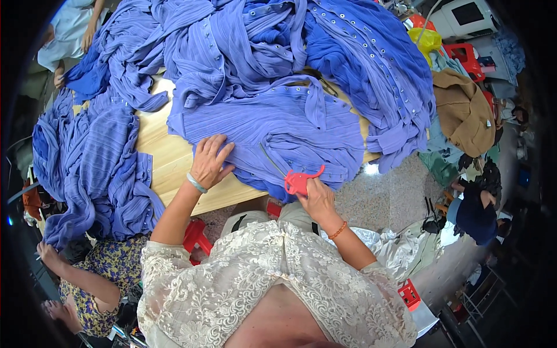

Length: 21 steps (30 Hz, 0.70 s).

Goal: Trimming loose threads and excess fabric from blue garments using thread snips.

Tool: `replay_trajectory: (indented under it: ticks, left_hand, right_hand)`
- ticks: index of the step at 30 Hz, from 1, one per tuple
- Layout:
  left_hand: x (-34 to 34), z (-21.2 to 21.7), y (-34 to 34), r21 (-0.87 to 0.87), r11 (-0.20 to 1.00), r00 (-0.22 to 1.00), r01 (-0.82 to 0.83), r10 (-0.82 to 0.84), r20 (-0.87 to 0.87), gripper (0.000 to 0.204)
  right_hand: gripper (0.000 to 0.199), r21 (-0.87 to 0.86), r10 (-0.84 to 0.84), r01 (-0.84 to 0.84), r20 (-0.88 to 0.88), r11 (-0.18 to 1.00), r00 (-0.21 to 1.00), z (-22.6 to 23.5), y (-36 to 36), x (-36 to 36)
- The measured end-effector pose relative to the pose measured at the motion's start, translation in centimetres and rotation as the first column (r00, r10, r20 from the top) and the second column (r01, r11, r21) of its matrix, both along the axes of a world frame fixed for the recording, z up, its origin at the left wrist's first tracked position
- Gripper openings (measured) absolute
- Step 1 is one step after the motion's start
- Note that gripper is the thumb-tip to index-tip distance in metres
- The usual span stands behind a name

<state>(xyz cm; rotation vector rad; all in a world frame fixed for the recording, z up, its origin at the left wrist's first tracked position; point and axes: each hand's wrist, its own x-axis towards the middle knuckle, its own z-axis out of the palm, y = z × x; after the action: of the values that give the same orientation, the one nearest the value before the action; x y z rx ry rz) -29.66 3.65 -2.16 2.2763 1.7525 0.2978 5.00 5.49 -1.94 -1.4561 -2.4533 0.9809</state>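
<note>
In front of me a periwinkle-blue ribbed garment [238,124] is laid out on a pale wooden table [165,156], with eyelets along its edges. My left hand [212,162] rests on its near left part, fingers spread, holding nothing. At the garment's near right edge, my right hand [319,200] is closed around a red-handled tool [297,182]. A long thin metal rod points from the tool over the fabric, up and to the left. The exact kind of tool cannot be made out.
More blue garments [226,52] are heaped across the far side, with another pile [98,151] at left. A person in a patterned top [98,284] touches that pile; another person [67,35] is at far left. A brown garment [464,113] lies right, near a red stool [464,58].
</note>
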Motion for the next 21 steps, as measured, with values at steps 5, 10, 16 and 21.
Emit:
replay_trajectory:
  ticks: [5,10,16,21]
  left_hand:
    - [-2.1,-2.0,-1.8,0.093,0.995,0.997,0.032,-0.025,-0.071,0.050]
    - [-2.3,-0.9,0.5,0.176,0.983,0.996,-0.044,0.031,0.080,0.019]
    - [-3.4,1.2,3.6,0.096,0.987,0.943,-0.130,0.093,0.319,0.021]
    - [-2.9,1.3,4.6,0.098,0.991,0.993,-0.086,0.077,0.092,0.045]
  right_hand:
    - [0.019,-0.136,-0.058,0.020,-0.286,0.991,0.956,0.1,1.7,1.2]
    - [0.021,-0.516,-0.216,0.052,-0.263,0.855,0.940,7.4,7.5,2.6]
    - [0.021,-0.388,-0.250,0.128,-0.282,0.913,0.926,9.6,17.3,2.4]
    - [0.025,-0.483,-0.281,0.138,-0.238,0.865,0.930,8.3,21.3,1.9]
